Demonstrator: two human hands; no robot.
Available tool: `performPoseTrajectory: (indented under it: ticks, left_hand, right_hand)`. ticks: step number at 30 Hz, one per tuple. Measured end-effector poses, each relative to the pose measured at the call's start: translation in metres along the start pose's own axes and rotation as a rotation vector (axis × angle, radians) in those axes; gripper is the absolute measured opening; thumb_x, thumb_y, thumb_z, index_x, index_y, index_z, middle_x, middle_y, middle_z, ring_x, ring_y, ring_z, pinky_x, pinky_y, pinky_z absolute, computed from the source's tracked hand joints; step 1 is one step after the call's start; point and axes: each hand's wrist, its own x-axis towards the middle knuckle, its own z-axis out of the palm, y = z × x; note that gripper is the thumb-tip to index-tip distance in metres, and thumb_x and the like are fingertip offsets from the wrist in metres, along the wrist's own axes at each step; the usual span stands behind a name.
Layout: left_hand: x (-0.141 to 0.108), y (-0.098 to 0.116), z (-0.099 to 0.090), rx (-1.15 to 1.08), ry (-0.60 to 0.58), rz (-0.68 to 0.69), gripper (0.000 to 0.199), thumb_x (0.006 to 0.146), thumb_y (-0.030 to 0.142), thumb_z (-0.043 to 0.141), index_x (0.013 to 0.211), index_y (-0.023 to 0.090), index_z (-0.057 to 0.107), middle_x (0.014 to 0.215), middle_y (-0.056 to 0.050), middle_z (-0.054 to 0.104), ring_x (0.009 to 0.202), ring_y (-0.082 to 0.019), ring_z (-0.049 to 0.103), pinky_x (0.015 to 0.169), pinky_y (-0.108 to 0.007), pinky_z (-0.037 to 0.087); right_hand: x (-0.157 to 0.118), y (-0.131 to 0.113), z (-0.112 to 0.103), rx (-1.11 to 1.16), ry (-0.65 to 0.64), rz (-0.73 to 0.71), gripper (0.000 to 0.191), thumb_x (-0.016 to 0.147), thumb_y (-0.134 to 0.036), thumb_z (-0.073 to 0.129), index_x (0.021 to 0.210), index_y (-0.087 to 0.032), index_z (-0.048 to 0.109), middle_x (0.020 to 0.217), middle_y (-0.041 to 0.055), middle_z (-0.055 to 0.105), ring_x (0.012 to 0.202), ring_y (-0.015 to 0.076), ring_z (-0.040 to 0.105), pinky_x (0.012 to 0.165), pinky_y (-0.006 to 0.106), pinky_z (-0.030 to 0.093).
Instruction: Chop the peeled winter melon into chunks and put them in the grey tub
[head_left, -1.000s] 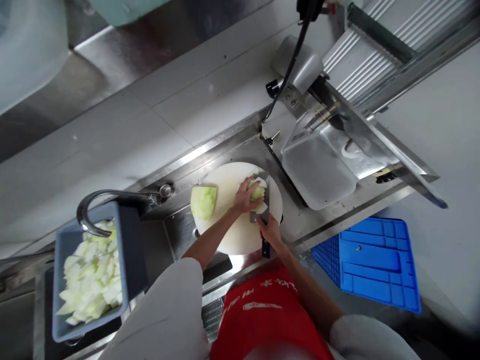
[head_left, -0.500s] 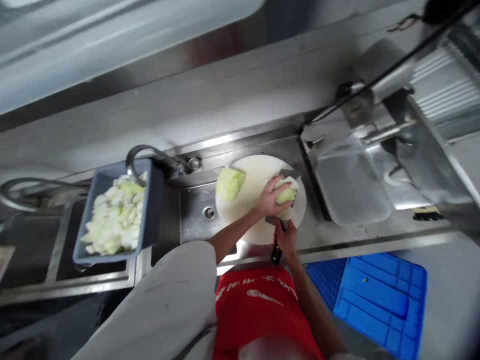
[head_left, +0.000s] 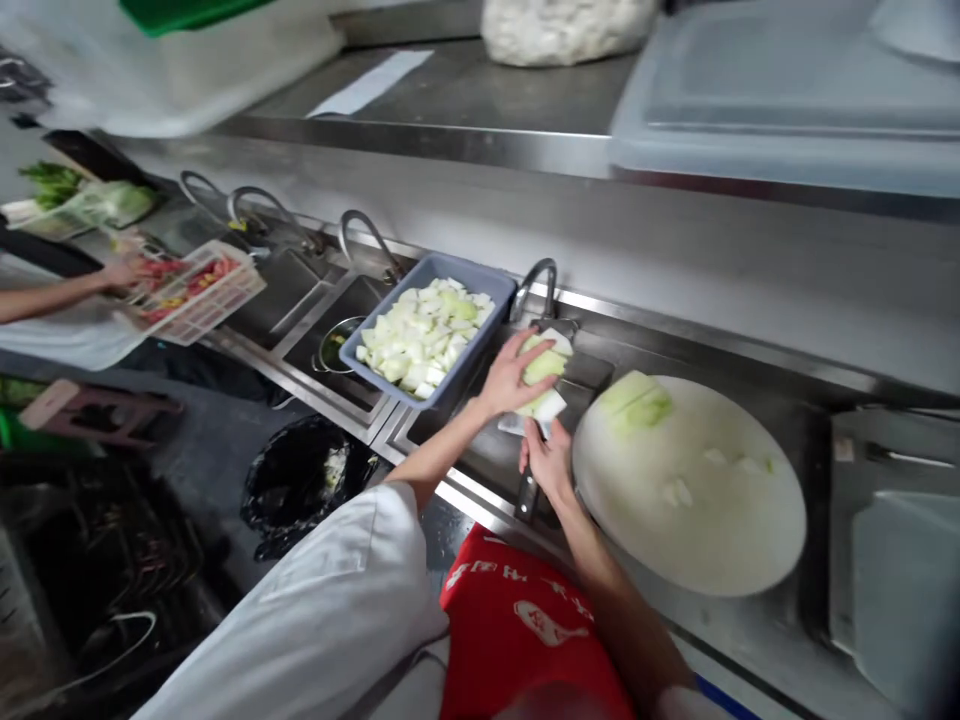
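Over the sink, my left hand (head_left: 510, 378) is spread over cut pale green vegetable pieces (head_left: 545, 368), pressing them on the blade of a wide knife. My right hand (head_left: 547, 455) grips that knife by its black handle (head_left: 527, 497), below the pieces. Just left of my hands, a blue-grey tub (head_left: 480, 350) holds many cut pieces. To their right lies a round white cutting board (head_left: 720, 500), with a larger vegetable chunk (head_left: 636, 402) near its upper left edge and a few small scraps on it.
Curved faucets (head_left: 536, 285) stand along the wall. A black-lined bin (head_left: 285, 490) is on the floor at left. Another person's hand (head_left: 124, 272) is at a white basket (head_left: 217, 300). A steel shelf (head_left: 450, 110) with lidded containers runs above.
Both hands have carried the vegetable pieces on the knife left, off the cutting board towards the tub. The view has turned left, bringing the other person and the bin into sight.
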Motion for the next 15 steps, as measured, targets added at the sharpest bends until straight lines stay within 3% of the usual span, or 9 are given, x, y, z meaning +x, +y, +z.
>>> performPoseTrajectory:
  ticks: [3, 6, 8, 10, 12, 15]
  left_hand:
    - [-0.001, -0.081, -0.07, 0.024, 0.136, -0.137, 0.067, 0.092, 0.064, 0.057, 0.144, 0.022, 0.056, 0.159, -0.012, 0.038, 0.148, -0.032, 0.036, 0.125, -0.048, 0.03]
    - [-0.002, -0.151, -0.113, 0.005, 0.239, -0.352, 0.07, 0.095, 0.068, 0.048, 0.147, 0.02, 0.052, 0.16, -0.014, 0.035, 0.151, -0.031, 0.031, 0.126, -0.049, 0.025]
    - [-0.008, -0.182, -0.124, -0.013, 0.204, -0.433, 0.068, 0.098, 0.066, 0.042, 0.151, 0.024, 0.047, 0.165, -0.01, 0.03, 0.154, -0.03, 0.024, 0.127, -0.052, 0.018]
    - [-0.015, -0.199, -0.123, -0.044, 0.135, -0.439, 0.063, 0.102, 0.063, 0.035, 0.155, 0.031, 0.04, 0.168, -0.004, 0.022, 0.157, -0.028, 0.017, 0.128, -0.055, 0.012]
    - [-0.022, -0.211, -0.117, -0.065, 0.127, -0.457, 0.059, 0.105, 0.059, 0.026, 0.158, 0.035, 0.032, 0.17, 0.0, 0.016, 0.158, -0.026, 0.012, 0.127, -0.058, 0.009]
    - [-0.029, -0.231, -0.115, -0.009, 0.167, -0.561, 0.058, 0.106, 0.055, 0.024, 0.16, 0.034, 0.028, 0.171, -0.001, 0.012, 0.158, -0.029, 0.008, 0.124, -0.064, 0.008]
  right_hand:
    - [0.054, -0.015, 0.082, -0.09, -0.206, -0.028, 0.029, 0.087, -0.051, 0.062, 0.094, -0.024, 0.054, 0.047, -0.0091, 0.047, 0.031, 0.0137, 0.044, 0.032, 0.026, 0.039]
    - [0.106, -0.031, 0.151, -0.326, -0.28, -0.043, 0.016, 0.083, -0.035, 0.063, 0.089, -0.021, 0.059, 0.049, -0.006, 0.054, 0.04, 0.0145, 0.054, 0.041, 0.024, 0.045]
    - [0.13, -0.038, 0.185, -0.469, -0.315, -0.054, 0.008, 0.081, -0.027, 0.063, 0.082, -0.02, 0.06, 0.049, -0.0035, 0.057, 0.044, 0.0158, 0.059, 0.045, 0.023, 0.047]
    - [0.143, -0.04, 0.205, -0.558, -0.36, -0.071, 0.005, 0.079, -0.023, 0.061, 0.076, -0.019, 0.06, 0.049, -0.0019, 0.058, 0.045, 0.0165, 0.06, 0.046, 0.022, 0.047]
    - [0.146, -0.039, 0.212, -0.593, -0.395, -0.071, 0.002, 0.077, -0.02, 0.06, 0.076, -0.019, 0.06, 0.049, -0.0016, 0.059, 0.044, 0.0163, 0.059, 0.047, 0.022, 0.048]
    - [0.137, -0.037, 0.204, -0.614, -0.406, -0.013, 0.007, 0.076, -0.019, 0.06, 0.083, -0.02, 0.059, 0.05, -0.0032, 0.058, 0.042, 0.0149, 0.057, 0.048, 0.022, 0.049]
